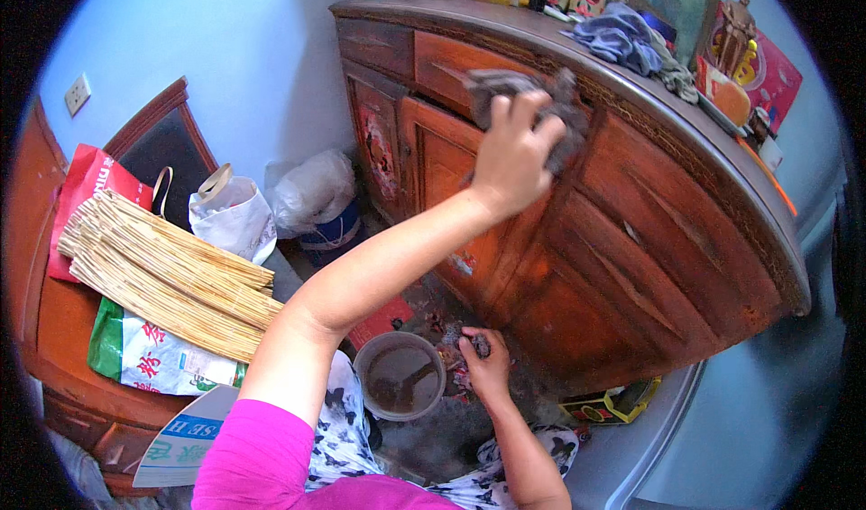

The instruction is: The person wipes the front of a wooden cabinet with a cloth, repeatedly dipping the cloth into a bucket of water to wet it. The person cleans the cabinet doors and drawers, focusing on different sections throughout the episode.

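Observation:
My left hand (521, 154) is raised to the upper front of a reddish-brown wooden cabinet (631, 239). Its fingers grip a dark grey cloth (573, 118), slightly blurred, that lies against the drawer fronts. Lower down, in front of the cabinet doors, my right hand (488, 370) is closed round a small grey clump (482, 345), which looks like a scouring pad. Between my knees and the cabinet, just left of that hand, stands a round plastic tub (361, 379) of murky brown water.
On the left, a bundle of pale stalks (171, 275) lies over bags on a wooden chair (63, 330). A white bag-covered bucket (329, 230) stands in the corner. Crumpled cloths (618, 36) and ornaments sit on the cabinet top. A yellow-edged box (613, 406) lies at lower right.

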A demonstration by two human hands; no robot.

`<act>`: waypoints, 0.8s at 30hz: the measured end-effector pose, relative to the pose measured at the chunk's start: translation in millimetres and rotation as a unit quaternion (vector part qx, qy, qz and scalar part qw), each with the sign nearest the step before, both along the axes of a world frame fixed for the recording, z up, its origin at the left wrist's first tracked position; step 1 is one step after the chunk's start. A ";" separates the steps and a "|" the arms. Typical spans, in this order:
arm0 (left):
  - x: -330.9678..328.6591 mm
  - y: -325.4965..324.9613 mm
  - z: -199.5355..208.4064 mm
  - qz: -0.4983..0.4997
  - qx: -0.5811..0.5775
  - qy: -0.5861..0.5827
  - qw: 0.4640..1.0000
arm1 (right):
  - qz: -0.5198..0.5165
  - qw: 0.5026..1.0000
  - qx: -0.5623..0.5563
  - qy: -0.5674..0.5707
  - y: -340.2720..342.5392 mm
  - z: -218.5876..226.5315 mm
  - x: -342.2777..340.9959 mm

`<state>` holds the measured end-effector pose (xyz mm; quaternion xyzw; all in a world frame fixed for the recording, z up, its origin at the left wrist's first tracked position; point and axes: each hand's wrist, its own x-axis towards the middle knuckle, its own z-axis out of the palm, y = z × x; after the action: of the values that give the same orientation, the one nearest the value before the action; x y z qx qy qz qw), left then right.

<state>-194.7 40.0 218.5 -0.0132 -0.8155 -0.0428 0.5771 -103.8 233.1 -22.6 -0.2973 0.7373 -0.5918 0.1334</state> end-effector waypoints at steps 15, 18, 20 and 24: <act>-40.0 -203.3 23.0 0.222 0.141 0.110 0.958 | -0.021 1.000 0.011 -0.014 13.8 -3.5 -9.6; -53.4 -213.6 15.9 0.217 0.148 0.155 0.952 | -0.034 0.999 0.007 -0.026 25.2 3.2 -11.6; -55.4 -209.1 15.3 0.193 0.243 0.163 0.937 | -0.039 0.999 0.002 -0.017 30.4 4.3 -11.5; -59.4 -181.5 37.3 0.199 0.399 0.129 0.886 | -0.040 0.999 -0.002 -0.030 41.1 17.0 -9.4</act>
<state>-254.1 -141.5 255.7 0.3752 -0.6337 -0.2471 0.6298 -113.2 274.2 -5.7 -0.2502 0.7431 -0.6066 0.1313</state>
